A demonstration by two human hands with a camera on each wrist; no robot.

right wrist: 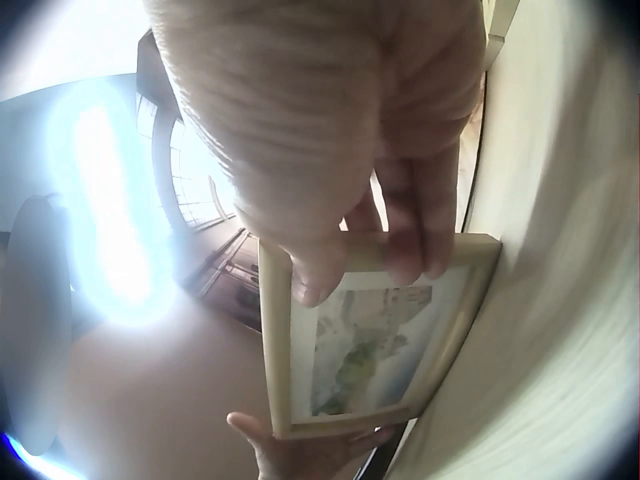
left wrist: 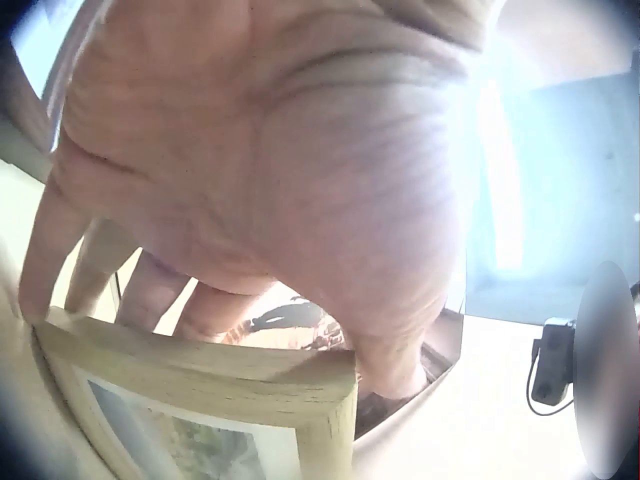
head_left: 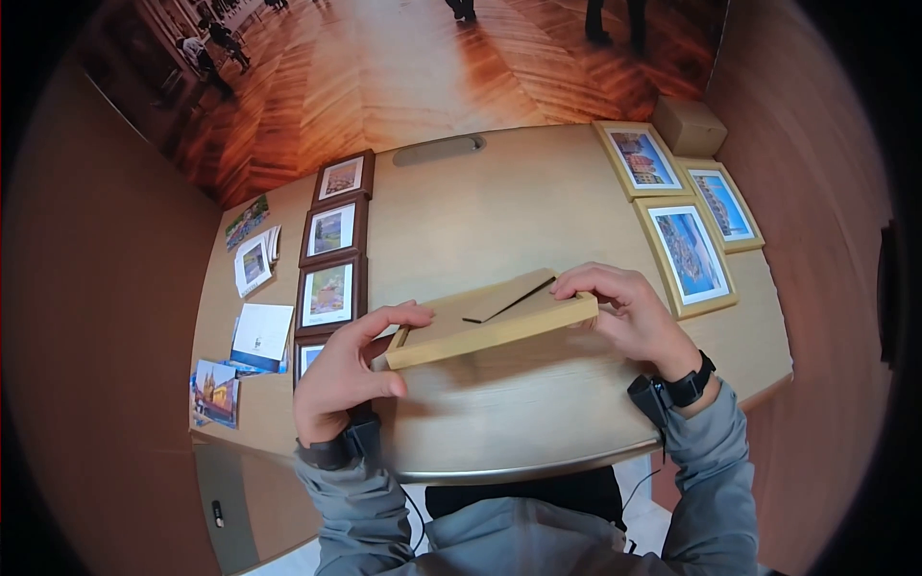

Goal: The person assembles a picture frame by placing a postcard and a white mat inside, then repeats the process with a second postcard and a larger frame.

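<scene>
A light wooden picture frame (head_left: 495, 317) is tilted above the table, its plain back facing up and a thin black stand (head_left: 519, 300) lying across that back. In the right wrist view its picture (right wrist: 370, 345) shows on the underside. My right hand (head_left: 629, 312) grips the right end, with thumb (right wrist: 312, 275) and fingertips over the front border. My left hand (head_left: 348, 370) is spread around the left end; its fingers touch the far corner, and the thumb stands apart below the near corner.
Dark brown framed pictures (head_left: 327, 293) stand in a column at left, beside loose prints and postcards (head_left: 261, 331). Several light wooden framed pictures (head_left: 687, 254) lie at right, near a small box (head_left: 689, 127). A slot (head_left: 439, 149) is set in the table's far edge.
</scene>
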